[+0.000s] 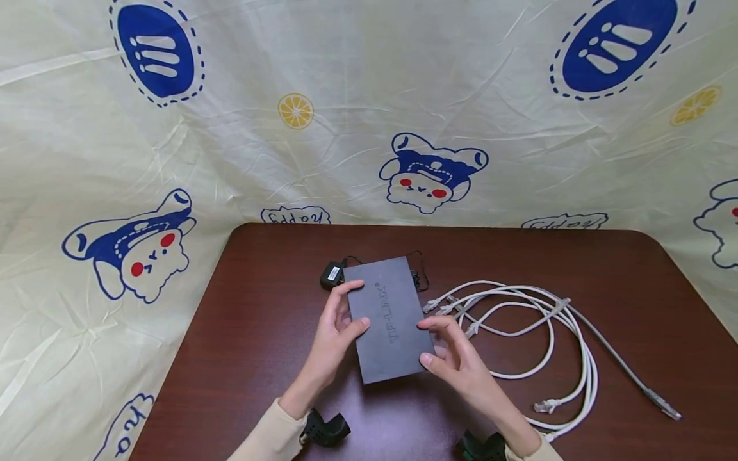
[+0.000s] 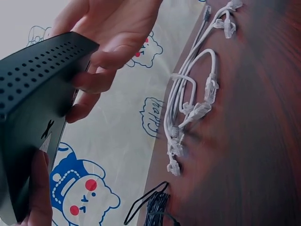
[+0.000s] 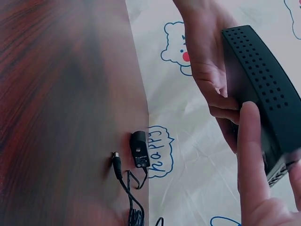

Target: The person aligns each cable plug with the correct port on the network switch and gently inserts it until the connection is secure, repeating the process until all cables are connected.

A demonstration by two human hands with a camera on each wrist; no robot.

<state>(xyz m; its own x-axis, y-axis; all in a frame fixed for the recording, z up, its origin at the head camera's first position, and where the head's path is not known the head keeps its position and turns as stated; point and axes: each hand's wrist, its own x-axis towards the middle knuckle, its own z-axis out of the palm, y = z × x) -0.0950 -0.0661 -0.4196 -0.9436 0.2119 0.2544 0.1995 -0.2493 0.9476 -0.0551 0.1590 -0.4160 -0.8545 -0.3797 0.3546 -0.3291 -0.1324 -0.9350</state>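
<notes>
Both hands hold a dark grey TP-LINK network switch [image 1: 387, 320] up over the table, its logo face toward the head camera. My left hand [image 1: 334, 323] grips its left edge, with thumb and index finger on the logo face. On the opposite side, my right hand [image 1: 458, 355] grips the right edge near the lower corner. The wrist views show a side with rows of vent holes [image 3: 256, 70] and fingers of both hands supporting the underside. A keyhole slot [image 2: 47, 128] shows on that underside in the left wrist view.
White network cables [image 1: 589, 371] with clear plugs lie coiled on the brown table [image 1: 242, 358], to the right. Behind the switch sits a black power adapter [image 1: 332, 274], its bundled black cord [image 2: 157, 209] beside it. A printed cloth [image 1: 346, 166] hangs beyond the table's far edge.
</notes>
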